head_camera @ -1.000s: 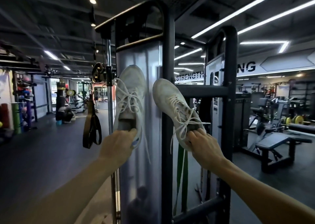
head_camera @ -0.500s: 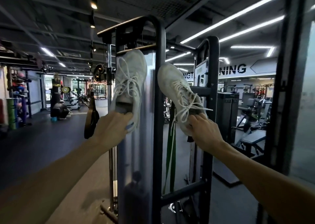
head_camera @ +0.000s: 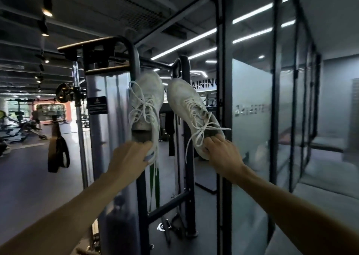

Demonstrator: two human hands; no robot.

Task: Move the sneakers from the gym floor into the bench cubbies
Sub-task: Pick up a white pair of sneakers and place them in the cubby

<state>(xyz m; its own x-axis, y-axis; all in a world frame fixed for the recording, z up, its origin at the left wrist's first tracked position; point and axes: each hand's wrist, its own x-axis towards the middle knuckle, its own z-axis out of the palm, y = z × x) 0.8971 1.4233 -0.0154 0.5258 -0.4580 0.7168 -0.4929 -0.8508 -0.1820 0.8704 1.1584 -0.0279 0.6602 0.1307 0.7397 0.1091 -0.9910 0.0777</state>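
L hand [head_camera: 130, 157] grips heel of left white sneaker [head_camera: 146, 101], R hand [head_camera: 221, 153] grips heel of right white sneaker [head_camera: 191, 111]; both held up, toes up, in front of cable machine frame [head_camera: 136, 64]; glass partition [head_camera: 252, 103] at right.
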